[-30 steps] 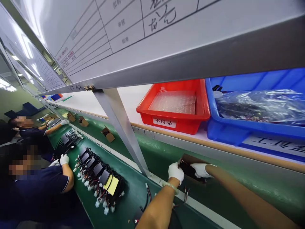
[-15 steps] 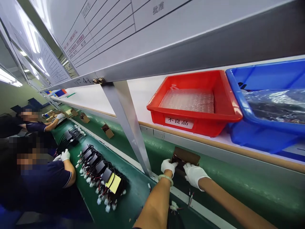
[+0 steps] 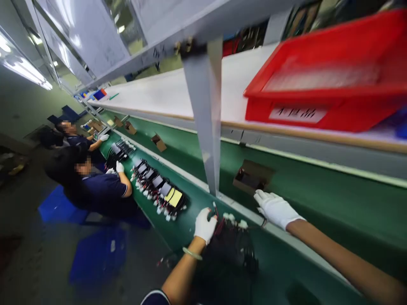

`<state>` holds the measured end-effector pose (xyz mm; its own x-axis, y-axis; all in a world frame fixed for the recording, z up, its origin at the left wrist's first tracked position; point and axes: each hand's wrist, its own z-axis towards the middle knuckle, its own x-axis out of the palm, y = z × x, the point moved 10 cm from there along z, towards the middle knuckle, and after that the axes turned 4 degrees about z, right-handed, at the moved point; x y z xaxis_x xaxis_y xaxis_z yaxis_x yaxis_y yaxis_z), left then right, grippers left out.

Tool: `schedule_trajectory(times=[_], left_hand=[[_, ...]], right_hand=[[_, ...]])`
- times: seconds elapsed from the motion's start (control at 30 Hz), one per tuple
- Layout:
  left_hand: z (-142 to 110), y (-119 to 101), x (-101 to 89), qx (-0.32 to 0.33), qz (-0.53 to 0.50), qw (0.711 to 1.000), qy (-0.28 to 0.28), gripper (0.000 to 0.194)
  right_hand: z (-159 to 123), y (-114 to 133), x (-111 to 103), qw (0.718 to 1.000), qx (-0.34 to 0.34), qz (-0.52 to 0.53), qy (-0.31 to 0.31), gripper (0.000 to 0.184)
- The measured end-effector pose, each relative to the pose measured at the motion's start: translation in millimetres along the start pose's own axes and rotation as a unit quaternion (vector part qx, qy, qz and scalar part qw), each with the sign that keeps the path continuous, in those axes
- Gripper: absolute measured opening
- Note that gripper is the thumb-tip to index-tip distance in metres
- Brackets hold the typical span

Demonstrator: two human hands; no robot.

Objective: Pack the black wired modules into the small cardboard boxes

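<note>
My left hand (image 3: 205,226), in a white glove with bare fingertips, is over the green bench. Its thumb and forefinger curve apart, with no cable visibly gripped between them. Just beside it lies a bundle of dark cables (image 3: 233,241) with red wires and white connectors (image 3: 235,220). My right hand (image 3: 276,210), also gloved, stretches its fingers out flat at the near right corner of a small open cardboard box (image 3: 246,186). Dark parts sit inside the box; blur hides their kind.
A metal post (image 3: 205,118) rises between the hands. Above, a white shelf (image 3: 152,95) carries a red bin (image 3: 286,106). To the left lie cable bundles with a yellow note (image 3: 174,197). Two co-workers, one nearer (image 3: 101,190), sit along the bench (image 3: 178,228).
Both hands have come out of the cardboard box. My left hand moved left and down to the cables; my right stays near the box, fingers straighter. The view has swung left.
</note>
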<state>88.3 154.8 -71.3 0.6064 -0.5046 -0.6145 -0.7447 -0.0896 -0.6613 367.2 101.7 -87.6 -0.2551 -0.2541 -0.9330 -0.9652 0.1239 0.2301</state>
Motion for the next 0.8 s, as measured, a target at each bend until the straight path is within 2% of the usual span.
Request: schedule_trajectory(times=[0.1, 0.17, 0.23, 0.33, 0.4, 0.47, 0.57, 0.63, 0.7, 0.8], left_hand=[[-42.6, 68.5, -47.5, -0.067, 0.060, 0.996, -0.015, 0.042], [-66.7, 94.3, -58.2, -0.088, 0.099, 0.991, -0.004, 0.042], [-85.1, 102.8, -51.2, -0.084, 0.131, 0.988, 0.024, 0.042], [-101.1, 95.9, -20.7, -0.063, 0.169, 0.981, 0.068, 0.047], [-103.9, 89.1, 2.3, -0.059, 0.190, 0.976, 0.082, 0.057], [-101.6, 85.7, 21.2, -0.067, 0.204, 0.973, 0.084, 0.068], [-95.1, 84.5, 35.6, -0.063, 0.196, 0.975, 0.079, 0.075], [-93.1, 83.6, 32.3, -0.045, 0.177, 0.980, 0.073, 0.071], [-94.8, 79.9, 17.8, -0.017, 0.157, 0.985, 0.062, 0.064], [-104.1, 62.3, -18.4, 0.055, 0.130, 0.989, 0.044, 0.061]], right_hand=[[-53.8, 59.9, 37.2, 0.994, -0.097, 0.055, 0.015, 0.044], [-84.8, 115.4, 58.4, 0.980, -0.184, 0.077, -0.001, 0.053], [-103.2, 166.5, 76.3, 0.969, -0.235, 0.072, -0.024, 0.060], [-104.8, 210.1, 97.2, 0.977, -0.206, 0.044, -0.032, 0.055], [-106.0, 221.0, 101.6, 0.982, -0.179, 0.040, -0.039, 0.054], [-115.2, 221.8, 103.0, 0.985, -0.162, 0.043, -0.042, 0.056], [-139.6, 212.3, 104.8, 0.988, -0.144, 0.049, -0.039, 0.059], [-154.3, 202.5, 102.2, 0.990, -0.128, 0.052, -0.041, 0.056], [-162.2, 192.2, 89.7, 0.991, -0.112, 0.050, -0.061, 0.052], [-160.8, 177.6, 44.2, 0.986, -0.087, 0.028, -0.138, 0.054]])
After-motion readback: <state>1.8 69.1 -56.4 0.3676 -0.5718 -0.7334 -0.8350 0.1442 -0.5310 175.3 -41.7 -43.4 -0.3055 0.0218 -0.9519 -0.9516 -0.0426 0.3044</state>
